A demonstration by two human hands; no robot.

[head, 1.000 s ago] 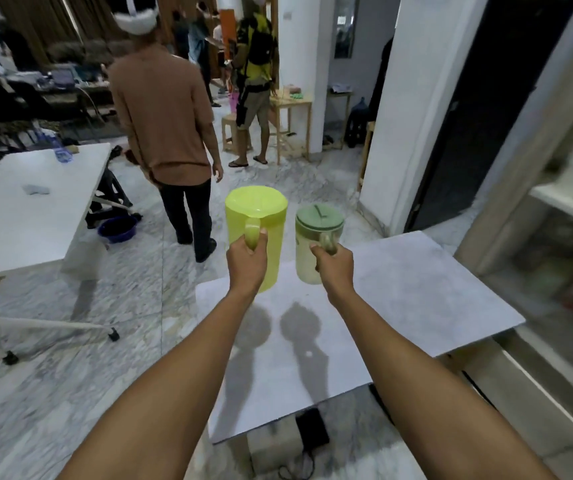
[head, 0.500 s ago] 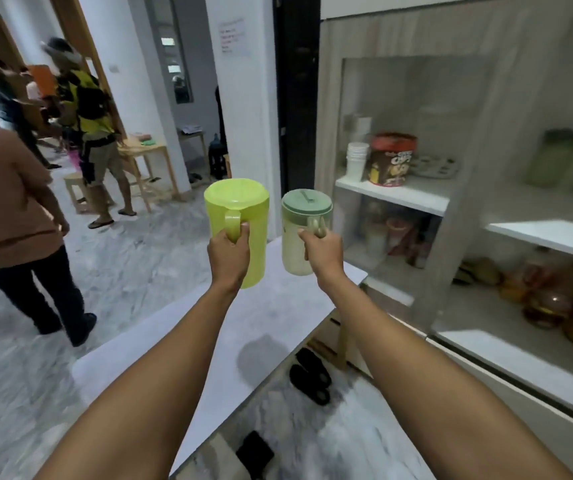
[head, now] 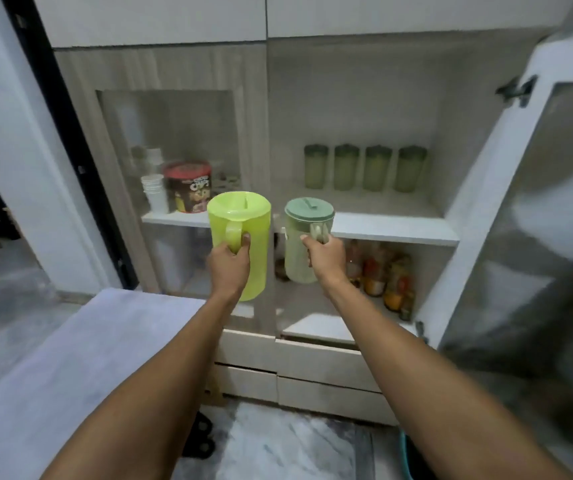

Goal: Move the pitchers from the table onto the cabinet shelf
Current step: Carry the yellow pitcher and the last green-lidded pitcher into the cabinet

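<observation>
- Left grip (head: pixel 228 268) wrapped around handle of bright lime-green plastic pitcher (head: pixel 240 237), held aloft before white cabinet shelf (head: pixel 395 230).
- Right grip (head: pixel 323 258) clenched on handle of pale green lidded translucent pitcher (head: pixel 304 240), just below shelf's front edge.

I see a bright lime-yellow plastic pitcher (head: pixel 240 237) and a pale translucent pitcher with a sage-green lid (head: pixel 304 237). Four frosted green tumblers with darker green lids (head: pixel 364 168) line the white cabinet shelf (head: pixel 395 230). The round cereal tub (head: pixel 188 187) is brown with a red lid. The surface (head: pixel 70 358) is mottled grey.
</observation>
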